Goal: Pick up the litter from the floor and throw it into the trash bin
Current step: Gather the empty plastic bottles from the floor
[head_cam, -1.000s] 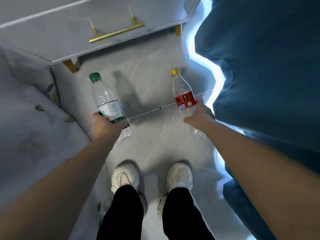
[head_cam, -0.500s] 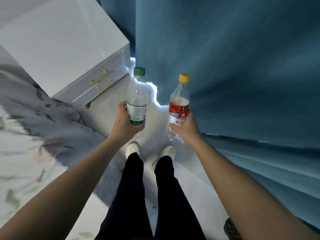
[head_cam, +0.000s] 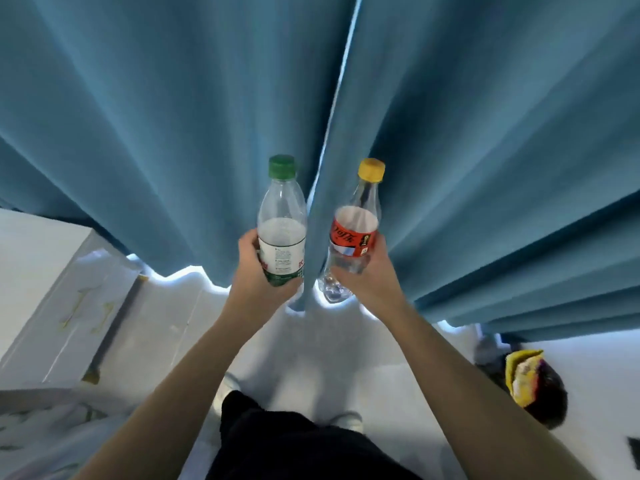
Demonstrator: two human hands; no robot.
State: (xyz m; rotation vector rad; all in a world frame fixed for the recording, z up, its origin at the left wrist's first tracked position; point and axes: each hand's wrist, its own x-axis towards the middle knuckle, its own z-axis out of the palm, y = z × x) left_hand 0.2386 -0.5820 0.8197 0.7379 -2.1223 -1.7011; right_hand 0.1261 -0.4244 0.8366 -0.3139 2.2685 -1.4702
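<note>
My left hand (head_cam: 258, 277) grips a clear plastic bottle with a green cap (head_cam: 282, 216) by its lower half and holds it upright at chest height. Beside it, my right hand (head_cam: 369, 277) grips a clear bottle with a yellow cap and a red label (head_cam: 356, 226), also upright. The two bottles stand a little apart in front of the blue curtain. A dark trash bin (head_cam: 540, 393) with yellow and white litter inside sits on the floor at the lower right.
Blue curtains (head_cam: 173, 116) hang across the whole back, with light showing under the hem. A white drawer cabinet with gold handles (head_cam: 62, 306) stands at the left, and a floral bedcover (head_cam: 41, 434) lies at the lower left. My legs and white shoes (head_cam: 346, 419) are below.
I have straightened up and turned right: both bottles rose from near the floor to chest height. The cabinet slid to the left and the trash bin came into view at the right.
</note>
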